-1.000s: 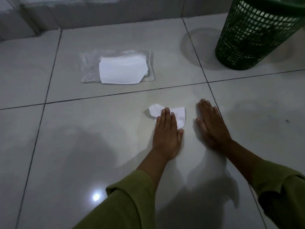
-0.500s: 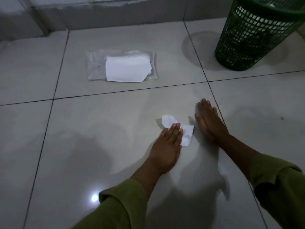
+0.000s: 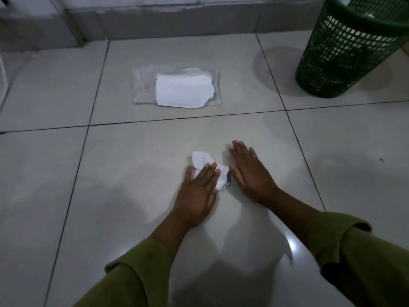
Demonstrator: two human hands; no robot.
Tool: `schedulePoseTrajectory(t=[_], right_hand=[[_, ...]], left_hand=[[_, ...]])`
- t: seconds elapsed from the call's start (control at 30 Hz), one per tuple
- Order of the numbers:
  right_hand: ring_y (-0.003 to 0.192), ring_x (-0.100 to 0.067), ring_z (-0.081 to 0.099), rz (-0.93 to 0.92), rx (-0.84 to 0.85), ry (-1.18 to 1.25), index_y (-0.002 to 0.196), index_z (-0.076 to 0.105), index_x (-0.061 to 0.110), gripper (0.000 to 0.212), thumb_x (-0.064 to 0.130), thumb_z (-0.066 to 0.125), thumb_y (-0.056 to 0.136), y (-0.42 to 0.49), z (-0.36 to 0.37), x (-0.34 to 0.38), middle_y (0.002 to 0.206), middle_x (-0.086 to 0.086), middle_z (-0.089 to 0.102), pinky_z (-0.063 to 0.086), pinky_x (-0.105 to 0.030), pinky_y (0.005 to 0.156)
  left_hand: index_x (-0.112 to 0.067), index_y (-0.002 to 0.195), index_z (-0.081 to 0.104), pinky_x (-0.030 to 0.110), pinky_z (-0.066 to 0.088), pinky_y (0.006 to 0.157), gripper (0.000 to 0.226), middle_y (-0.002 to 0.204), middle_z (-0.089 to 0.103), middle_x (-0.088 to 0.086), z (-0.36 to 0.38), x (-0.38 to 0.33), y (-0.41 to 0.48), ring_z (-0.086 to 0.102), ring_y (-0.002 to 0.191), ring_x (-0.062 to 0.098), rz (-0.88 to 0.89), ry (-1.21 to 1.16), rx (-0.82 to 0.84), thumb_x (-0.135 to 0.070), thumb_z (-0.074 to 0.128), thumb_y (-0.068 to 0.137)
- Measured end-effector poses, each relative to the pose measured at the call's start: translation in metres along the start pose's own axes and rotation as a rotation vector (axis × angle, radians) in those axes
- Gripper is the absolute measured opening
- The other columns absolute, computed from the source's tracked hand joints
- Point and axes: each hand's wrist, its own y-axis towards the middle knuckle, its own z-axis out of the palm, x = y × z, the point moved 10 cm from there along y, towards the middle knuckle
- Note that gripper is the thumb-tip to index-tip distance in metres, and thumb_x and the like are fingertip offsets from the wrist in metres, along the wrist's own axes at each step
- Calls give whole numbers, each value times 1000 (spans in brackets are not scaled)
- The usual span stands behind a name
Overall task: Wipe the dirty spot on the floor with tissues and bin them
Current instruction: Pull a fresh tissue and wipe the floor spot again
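Note:
A crumpled white tissue (image 3: pixel 202 161) lies on the pale tiled floor (image 3: pixel 132 185) in the middle of the view. My left hand (image 3: pixel 199 191) presses flat on the tissue, fingers together, covering its near part. A dark smudge shows at the tissue's right edge. My right hand (image 3: pixel 250 176) rests flat on the floor just right of the tissue, fingers spread, holding nothing. A clear plastic pack of white tissues (image 3: pixel 177 88) lies further back. A green mesh bin (image 3: pixel 345 47) stands at the far right.
A grey wall base (image 3: pixel 177 21) runs along the back. Dark grout lines cross the floor. A small dark speck (image 3: pixel 381 160) sits on the tile to the right. Olive sleeves cover both forearms at the bottom.
My left hand has slid the tissue back toward me and slightly left across the tile. My right hand has stayed planted on the floor. The view has shifted a little.

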Motion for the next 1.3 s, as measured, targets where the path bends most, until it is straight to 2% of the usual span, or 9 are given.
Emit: schedulePoseTrajectory(t=[0.07,0.2,0.43,0.57,0.67,0.77,1.07,1.17,1.3], right_hand=[[142,-21,24,-57,-22,30,141,33,6,60,39,18,93,4,-3,19,151,-13,32,8,-29,118],[129,-29,47,-251,3,42,128,51,0,51,32,24,99,4,13,62,136,-19,52,25,-31,113],[126,-31,50,-398,88,-50,124,55,2,46,28,41,89,5,56,102,134,-18,55,38,-45,106],[118,-38,56,-344,77,-18,112,62,-4,44,18,41,81,16,57,95,123,-23,62,46,-53,97],[126,-40,47,-255,74,88,125,52,-4,51,19,36,82,20,54,96,132,-25,54,30,-44,110],[139,-38,27,-266,89,49,138,37,2,57,35,34,92,15,68,119,147,-23,34,14,-42,117],[145,-24,12,-578,230,-218,145,23,6,55,34,28,99,-30,72,105,155,-13,19,12,-41,118],[146,-23,10,-520,247,-237,146,21,6,59,40,28,98,-38,50,61,156,-12,17,10,-42,119],[145,-25,12,-287,238,-344,146,19,7,64,48,9,97,-17,34,7,156,-13,18,6,-44,116]], left_hand=[[-20,145,27,36,1,119,56,154,26,0,-8,15,-10,16,144,10,-20,-164,-10,-39,22,93],[-24,145,25,33,11,118,54,155,22,-1,-24,44,-39,12,144,8,14,-230,-51,-43,25,94],[-12,144,28,39,16,117,61,152,28,5,-37,77,-57,22,143,14,-112,-247,-183,-49,24,95],[-8,141,34,42,13,118,54,150,33,11,-46,110,-66,23,142,21,-301,-147,-273,-36,28,94],[-5,137,39,46,11,116,55,149,34,16,-48,137,-74,23,141,28,-432,-91,-280,-33,25,91],[-6,140,34,43,7,116,57,151,29,14,-45,146,-78,17,143,25,-462,-72,-256,-34,23,91],[-7,139,36,42,7,117,58,152,30,13,-46,144,-78,17,143,24,-482,-83,-282,-35,24,90],[-4,136,40,46,5,116,60,150,32,16,-48,140,-75,18,143,28,-546,-107,-314,-37,24,87],[-5,133,41,50,1,115,60,150,30,21,-46,126,-66,16,143,32,-584,-68,-316,-38,24,87]])
